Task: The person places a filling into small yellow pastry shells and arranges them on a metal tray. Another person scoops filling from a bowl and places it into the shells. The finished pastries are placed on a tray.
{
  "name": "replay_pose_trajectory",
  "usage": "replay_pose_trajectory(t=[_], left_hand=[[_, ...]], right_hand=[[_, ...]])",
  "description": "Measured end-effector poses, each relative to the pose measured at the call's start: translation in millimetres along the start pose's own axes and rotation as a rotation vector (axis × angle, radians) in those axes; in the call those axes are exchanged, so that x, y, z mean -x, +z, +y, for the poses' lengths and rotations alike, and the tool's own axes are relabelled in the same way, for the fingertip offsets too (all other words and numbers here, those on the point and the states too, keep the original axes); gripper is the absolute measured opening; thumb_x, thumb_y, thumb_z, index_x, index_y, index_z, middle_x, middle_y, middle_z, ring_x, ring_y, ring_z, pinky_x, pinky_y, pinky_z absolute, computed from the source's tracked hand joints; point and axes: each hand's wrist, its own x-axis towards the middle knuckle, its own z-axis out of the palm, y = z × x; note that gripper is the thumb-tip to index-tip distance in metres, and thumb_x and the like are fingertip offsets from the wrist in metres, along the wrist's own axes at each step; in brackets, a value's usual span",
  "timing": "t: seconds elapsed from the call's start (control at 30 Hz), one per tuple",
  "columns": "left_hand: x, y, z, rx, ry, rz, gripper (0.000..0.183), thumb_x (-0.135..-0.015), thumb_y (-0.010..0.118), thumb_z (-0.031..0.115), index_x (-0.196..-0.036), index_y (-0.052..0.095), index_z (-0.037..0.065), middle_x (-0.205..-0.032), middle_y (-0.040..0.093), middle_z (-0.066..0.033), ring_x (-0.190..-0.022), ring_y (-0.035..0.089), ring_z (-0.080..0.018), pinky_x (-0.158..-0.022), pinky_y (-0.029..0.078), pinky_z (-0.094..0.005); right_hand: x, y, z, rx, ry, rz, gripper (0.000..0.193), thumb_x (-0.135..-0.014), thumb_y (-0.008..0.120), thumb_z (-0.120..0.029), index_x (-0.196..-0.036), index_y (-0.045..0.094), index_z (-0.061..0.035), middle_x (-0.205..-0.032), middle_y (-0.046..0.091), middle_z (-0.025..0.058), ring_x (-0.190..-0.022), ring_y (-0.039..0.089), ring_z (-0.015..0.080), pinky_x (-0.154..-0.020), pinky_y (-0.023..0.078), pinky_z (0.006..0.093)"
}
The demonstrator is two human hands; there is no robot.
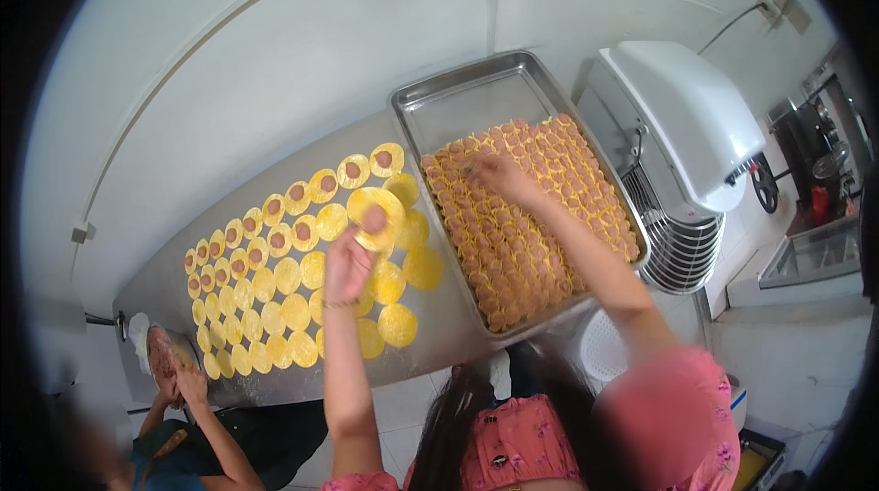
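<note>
My left hand grips a round yellow dumpling wrapper with a ball of pink meat filling on it, raised above the table. My right hand reaches over a metal tray, its fingertips drawn together among the closely packed dumplings. What those fingers pinch, if anything, is too small to tell. Rows of yellow wrappers lie on the steel table to the left. Those in the far rows carry filling, as on one wrapper beside the tray; the near rows are plain.
At the left end, another person's hands work at a metal bowl of meat filling. A white mixer with a wire guard stands right of the tray. A white perforated basket sits below the tray's right edge. The wall runs behind the table.
</note>
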Motion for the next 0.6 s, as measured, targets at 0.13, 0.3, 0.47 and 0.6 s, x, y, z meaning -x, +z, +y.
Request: replay_pose_trajectory(t=[0.13,0.3,0.47,0.6], left_hand=[[81.0,2.8,-62.3,-0.003,-0.048,0.108,0.032,-0.093,0.039,0.010,-0.122,0.045,-0.001,-0.125,0.053,-0.0131,-0.114,0.053,-0.0218,-0.093,0.047,-0.0336],[157.4,-17.4,-122.1,-0.066,-0.013,0.200,0.032,-0.093,0.039,0.010,-0.123,0.044,0.000,-0.122,0.053,-0.0100,-0.112,0.053,-0.0191,-0.092,0.046,-0.0328],[171.7,-51.0,-159.0,-0.332,-0.009,0.336,0.029,-0.091,0.042,0.007,-0.117,0.048,-0.001,-0.111,0.054,-0.0084,-0.103,0.056,-0.0200,-0.084,0.048,-0.0297],[165.1,-69.3,-179.3,-1.075,0.110,0.435,0.028,-0.088,0.043,0.007,-0.108,0.059,-0.001,-0.104,0.064,-0.0160,-0.095,0.062,-0.0245,-0.082,0.048,-0.0319]], right_hand=[[123.5,99.3,-22.8,-0.813,0.279,-0.234,0.028,-0.090,0.055,-0.027,-0.101,0.063,-0.0018,-0.092,0.063,0.0052,-0.084,0.060,0.0150,-0.071,0.050,0.0291],[207.7,177.8,-8.3,-1.013,0.371,0.016,0.018,-0.090,0.056,-0.014,-0.098,0.063,0.0000,-0.091,0.063,0.0048,-0.081,0.060,0.0120,-0.067,0.051,0.0273],[231.2,211.5,34.0,-0.716,0.320,0.130,0.019,-0.090,0.056,-0.011,-0.102,0.062,0.0019,-0.088,0.063,0.0052,-0.075,0.062,0.0134,-0.070,0.052,0.0257],[232.9,218.6,48.3,-0.510,0.373,0.199,0.019,-0.088,0.054,-0.005,-0.103,0.063,0.0024,-0.088,0.062,0.0052,-0.075,0.060,0.0112,-0.069,0.051,0.0234]])
